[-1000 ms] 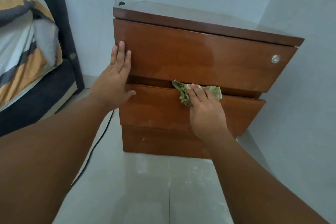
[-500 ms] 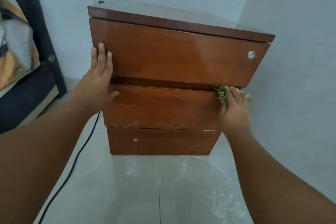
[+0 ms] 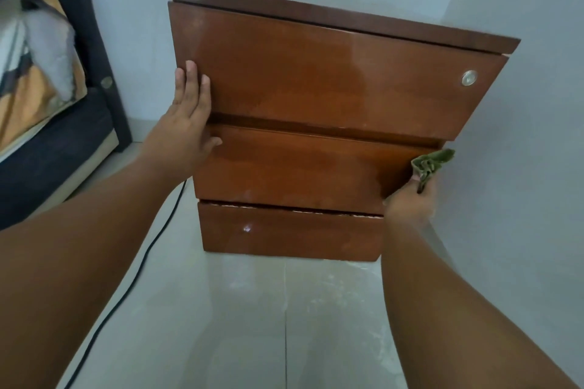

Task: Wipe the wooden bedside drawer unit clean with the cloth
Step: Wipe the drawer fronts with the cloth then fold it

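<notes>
Flat and open, your left hand (image 3: 189, 133) presses its palm against the left edge of the wooden drawer unit (image 3: 316, 123), fingers (image 3: 191, 79) spread up the top drawer front (image 3: 331, 82) and thumb lying on the middle drawer front (image 3: 300, 167) — it holds nothing, only braces. Your right hand (image 3: 410, 202) is closed on the green cloth (image 3: 429, 163), which is bunched into a wad at the right end of the middle drawer, at or just past the corner; whether it touches the wood there I cannot tell.

The unit stands on the tiled floor (image 3: 252, 325) in a corner, its fronts facing you, its long axis upright, the wall (image 3: 521, 167) just beside its right side. The cloth's wad runs roughly upward and to the right from your fist.

What could go wrong: a crumpled cloth wipes only a narrow band, so streaks may be missed — pale smears show on the top and bottom fronts. The gap to the wall looks tight, so your knuckles may scrape it. Push harder on the middle drawer and the unit could slide toward the black cable (image 3: 132, 278) on the left.
</notes>
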